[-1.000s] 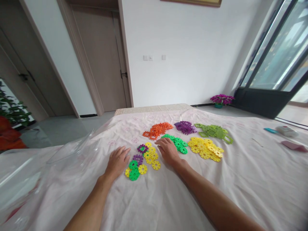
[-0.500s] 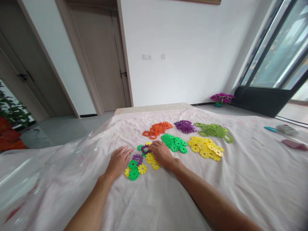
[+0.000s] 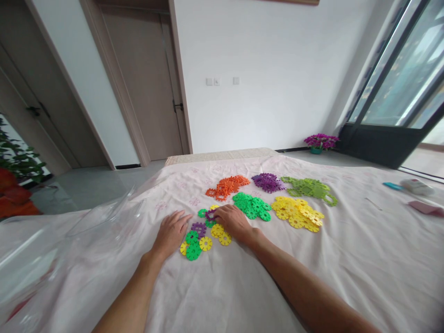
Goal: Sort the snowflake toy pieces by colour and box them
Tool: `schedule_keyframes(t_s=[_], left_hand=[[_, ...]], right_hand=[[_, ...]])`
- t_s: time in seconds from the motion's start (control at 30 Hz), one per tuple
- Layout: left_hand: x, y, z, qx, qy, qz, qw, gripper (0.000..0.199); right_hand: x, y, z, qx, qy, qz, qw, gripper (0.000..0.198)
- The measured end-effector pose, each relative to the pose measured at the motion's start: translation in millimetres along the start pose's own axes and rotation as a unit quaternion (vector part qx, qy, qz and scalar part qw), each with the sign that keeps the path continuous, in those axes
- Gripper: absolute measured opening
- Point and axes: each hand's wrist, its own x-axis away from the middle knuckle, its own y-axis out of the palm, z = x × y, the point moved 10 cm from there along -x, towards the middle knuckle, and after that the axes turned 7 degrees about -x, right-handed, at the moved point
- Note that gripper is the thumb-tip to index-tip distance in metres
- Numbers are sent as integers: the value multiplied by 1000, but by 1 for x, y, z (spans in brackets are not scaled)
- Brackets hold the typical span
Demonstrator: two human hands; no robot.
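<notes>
My left hand (image 3: pixel 172 232) lies on the cloth with its fingers stretched out, holding nothing. Just right of it is a small mixed group of flat plastic pieces: a purple square notched piece (image 3: pixel 199 230), green notched discs (image 3: pixel 193 250) and yellow notched discs (image 3: pixel 206 243). My right hand (image 3: pixel 234 220) reaches over the far side of this group, fingers bent down onto another purple notched piece (image 3: pixel 210 214). Its fingertips are partly hidden. Beyond lie sorted piles: orange pieces (image 3: pixel 228 186), purple pieces (image 3: pixel 267 182), green discs (image 3: pixel 251 206), yellow discs (image 3: pixel 297 213) and light green pieces (image 3: pixel 308 188).
A pale patterned cloth (image 3: pixel 222 286) covers the table. Clear plastic packaging (image 3: pixel 100 226) lies on the left. At the right are a blue object (image 3: pixel 392 186), a white object (image 3: pixel 417 187) and a pink item (image 3: pixel 426 207). A potted flower (image 3: pixel 321 142) stands by the wall.
My right hand has shifted very slightly, and the purple piece at its fingertips has moved a little to the right. My left hand stays still.
</notes>
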Motion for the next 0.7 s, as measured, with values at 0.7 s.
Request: schedule_keyframes(t_s=[0.7], left_hand=[[0, 4, -1, -13, 12, 8, 1000, 40]], right_hand=[[82, -88, 227, -516, 303, 471, 648, 30]])
